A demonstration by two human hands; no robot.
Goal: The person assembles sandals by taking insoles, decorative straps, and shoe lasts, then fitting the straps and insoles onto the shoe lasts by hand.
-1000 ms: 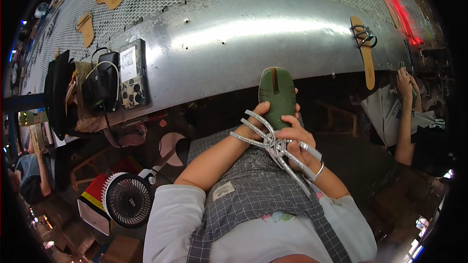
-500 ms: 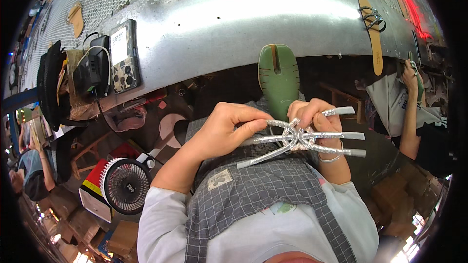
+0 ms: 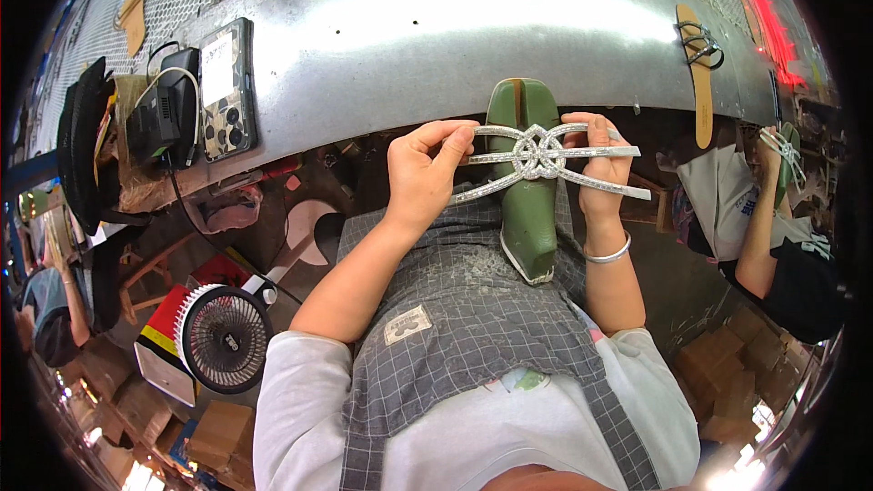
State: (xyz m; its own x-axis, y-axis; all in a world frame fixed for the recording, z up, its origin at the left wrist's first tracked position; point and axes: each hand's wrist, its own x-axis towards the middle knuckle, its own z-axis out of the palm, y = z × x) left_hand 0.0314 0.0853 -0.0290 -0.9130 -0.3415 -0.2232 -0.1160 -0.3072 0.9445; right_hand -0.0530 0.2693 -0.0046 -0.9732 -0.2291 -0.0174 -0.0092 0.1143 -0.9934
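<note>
A green foot-shaped shoe last (image 3: 527, 200) lies on my checked apron, its toe toward the metal bench. Across it stretches a silver, glittery knotted strap piece (image 3: 538, 156) with several loose ends. My left hand (image 3: 426, 169) pinches the strap's left ends. My right hand (image 3: 593, 164), with a silver bangle on the wrist, grips the right ends. The knot sits over the upper part of the last.
A curved metal bench (image 3: 427, 27) runs across the top, with a tan sole and strap (image 3: 698, 64) on it at right. A phone (image 3: 223, 86) and a black device (image 3: 164, 118) lie at left. A small fan (image 3: 223, 336) stands lower left. Another person's arm (image 3: 768, 218) holds a strap at right.
My hands have lifted and spread apart, pulling the strap piece flat and level across the last. The last now shows full length on my lap.
</note>
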